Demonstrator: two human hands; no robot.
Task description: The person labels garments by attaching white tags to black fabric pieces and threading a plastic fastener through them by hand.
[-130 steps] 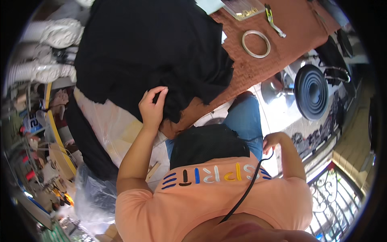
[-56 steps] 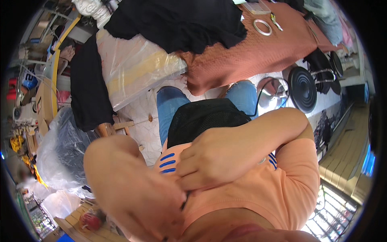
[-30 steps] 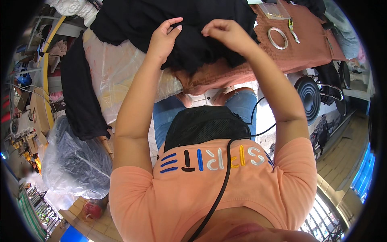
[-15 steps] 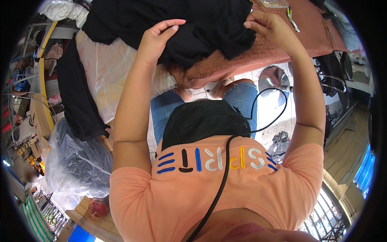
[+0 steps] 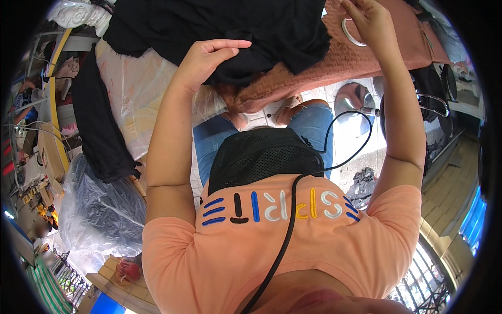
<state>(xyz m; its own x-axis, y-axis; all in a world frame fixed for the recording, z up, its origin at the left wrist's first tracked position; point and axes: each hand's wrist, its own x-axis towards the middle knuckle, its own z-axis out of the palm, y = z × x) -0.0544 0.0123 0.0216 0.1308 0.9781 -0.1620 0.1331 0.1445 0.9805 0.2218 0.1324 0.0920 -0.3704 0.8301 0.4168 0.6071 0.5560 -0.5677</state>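
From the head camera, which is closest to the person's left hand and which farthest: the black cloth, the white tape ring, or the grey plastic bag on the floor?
From the left hand:
1. Black cloth: under the fingers, touching.
2. White tape ring: off to the right, by the right hand.
3. Grey plastic bag: far down at lower left.

— What does the room look like around the work surface?
— Bright daylight falls on a pale tiled floor. A table covered with a rust-brown cloth fills the upper part, and clear plastic sheeting hangs over its left side.

— And off to the sides?
— On the left, a cluttered yellow-framed shelf and a bulging clear plastic bag. On the right, a round black fan stands just above wood-toned planks, with metal window bars at the lower right.
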